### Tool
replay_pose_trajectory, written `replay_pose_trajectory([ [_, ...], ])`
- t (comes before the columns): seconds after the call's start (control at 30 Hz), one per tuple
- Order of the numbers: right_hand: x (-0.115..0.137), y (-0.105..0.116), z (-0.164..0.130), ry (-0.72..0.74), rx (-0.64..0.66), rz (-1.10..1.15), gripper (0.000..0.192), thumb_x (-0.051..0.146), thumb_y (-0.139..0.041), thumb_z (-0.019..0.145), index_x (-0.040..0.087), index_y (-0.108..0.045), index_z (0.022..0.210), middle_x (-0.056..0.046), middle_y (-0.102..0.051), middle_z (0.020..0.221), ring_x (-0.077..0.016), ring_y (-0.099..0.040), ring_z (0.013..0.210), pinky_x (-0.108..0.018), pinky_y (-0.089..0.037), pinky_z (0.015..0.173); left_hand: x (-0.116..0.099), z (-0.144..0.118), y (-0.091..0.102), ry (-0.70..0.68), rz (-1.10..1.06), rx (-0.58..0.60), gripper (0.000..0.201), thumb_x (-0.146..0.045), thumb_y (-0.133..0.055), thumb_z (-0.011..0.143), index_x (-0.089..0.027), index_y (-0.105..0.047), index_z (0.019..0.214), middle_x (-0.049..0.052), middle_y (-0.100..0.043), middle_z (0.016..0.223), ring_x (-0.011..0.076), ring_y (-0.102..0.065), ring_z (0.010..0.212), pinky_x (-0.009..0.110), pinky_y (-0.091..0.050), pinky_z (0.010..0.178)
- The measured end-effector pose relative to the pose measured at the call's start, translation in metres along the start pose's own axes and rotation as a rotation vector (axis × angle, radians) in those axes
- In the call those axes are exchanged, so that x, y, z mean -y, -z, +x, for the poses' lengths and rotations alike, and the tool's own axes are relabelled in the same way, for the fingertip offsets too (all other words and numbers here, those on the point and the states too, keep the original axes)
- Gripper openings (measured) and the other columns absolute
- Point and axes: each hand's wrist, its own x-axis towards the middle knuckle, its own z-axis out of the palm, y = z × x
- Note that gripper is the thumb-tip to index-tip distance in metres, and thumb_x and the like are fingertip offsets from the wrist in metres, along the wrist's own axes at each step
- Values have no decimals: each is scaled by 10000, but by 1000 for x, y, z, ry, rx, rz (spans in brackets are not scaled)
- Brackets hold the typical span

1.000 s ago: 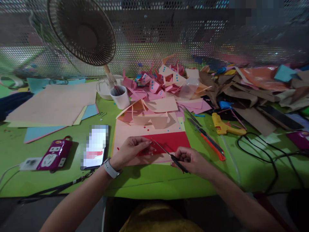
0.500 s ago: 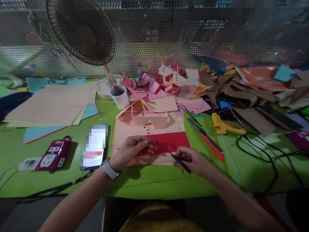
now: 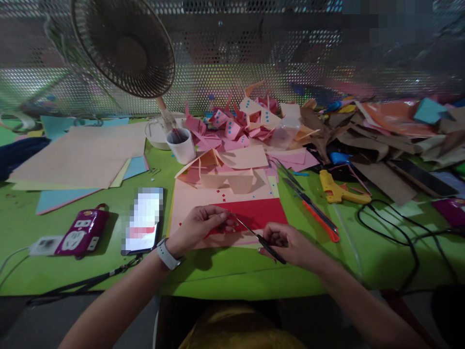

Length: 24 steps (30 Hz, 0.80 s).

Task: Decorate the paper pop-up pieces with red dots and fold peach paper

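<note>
Head view, reading from the left: our purple case with white buttons (image 3: 80, 236) and our flat phone (image 3: 143, 221) lie on the green table (image 3: 225, 271), well clear of the work. Our left hand (image 3: 198, 227) has its fingers pinched on a small scrap of red paper (image 3: 225, 224), held just above the red paper sheet (image 3: 259, 213). Our right hand (image 3: 288, 242) is closed around the handles of the thin black scissors (image 3: 256, 233), whose tips reach right to the pinched scrap. We judge the main risk to be the blade tips nicking our left fingertips, since they sit so near. The scrap could also slip or tear if we cut crookedly. Farther right, the orange-handled cutter (image 3: 316, 213) and yellow glue gun (image 3: 339, 191) lie apart.
</note>
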Motion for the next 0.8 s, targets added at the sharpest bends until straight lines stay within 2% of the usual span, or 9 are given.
replay_pose_trajectory([
  [0.13, -2, 1, 0, 13, 8, 19, 522, 539, -853, 571, 189, -482, 684, 67, -490, 582, -67, -445, 512, -200, -354, 483, 0, 0, 0, -4, 5, 8, 319, -408, -786, 750, -125, -729, 885, 76, -759, 817, 132, -692, 702, 256, -550, 722],
  [0.47, 4, 0, -1, -24, 2, 26, 549, 555, -855, 552, 194, -457, 663, 81, -464, 549, -61, -424, 492, -199, -330, 464, 2, 1, 1, -6, 30, 11, 304, -399, -767, 775, -119, -729, 887, 81, -756, 816, 134, -689, 704, 262, -550, 725],
  [0.6, 2, 0, 0, -27, -16, 36, 569, 564, -866, 521, 193, -458, 660, 84, -465, 542, -59, -429, 489, -196, -331, 457, 2, 2, 2, -2, 60, -29, 316, -412, -759, 778, -122, -734, 901, 77, -758, 821, 131, -687, 710, 243, -543, 707],
  [0.8, -3, 1, 2, -10, -40, 50, 571, 606, -832, 554, 195, -451, 665, 80, -463, 552, -57, -435, 481, -195, -343, 445, -2, 0, 1, 35, 95, -13, 306, -413, -766, 764, -117, -712, 817, 49, -732, 707, 109, -656, 603, 221, -521, 617],
])
